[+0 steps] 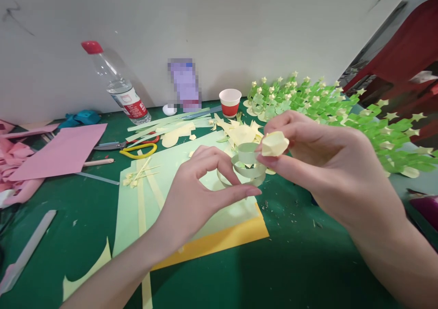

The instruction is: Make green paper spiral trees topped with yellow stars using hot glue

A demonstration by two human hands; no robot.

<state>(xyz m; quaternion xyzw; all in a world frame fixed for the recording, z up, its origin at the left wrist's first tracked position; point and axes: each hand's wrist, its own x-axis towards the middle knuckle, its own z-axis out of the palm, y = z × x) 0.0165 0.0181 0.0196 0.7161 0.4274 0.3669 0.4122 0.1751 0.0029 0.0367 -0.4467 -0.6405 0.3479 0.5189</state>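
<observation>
Two bare hands meet over a green table (290,263), and clock directions here run from the coil between them, with twelve toward the wall (143,31). The right hand (290,149) pinches a pale yellow folded paper piece (274,145) between thumb and bent forefinger, just beside the coil at two o'clock. The left hand (205,177) curves around the pale green paper coil (247,155), its thumb and forefinger apart; whether they press on the strip I cannot tell. The coil's upper loop lies close to the right thumb.

At twelve, pale yellow paper scraps (241,132) lie heaped, and a red and white paper cup (230,106) stands beyond them, slightly toward eleven. Green paper stems topped with yellow stars (328,104) crowd at two. Toward ten a red-capped bottle (126,92) stands upright. Scissors (122,146) with red and yellow handles lie at nine, near a pink sheet (65,151). Small stars on thin sticks (129,180) rest on a mint sheet (128,218) between eight and nine, and an orange sheet (239,231) shows beneath it at six.
</observation>
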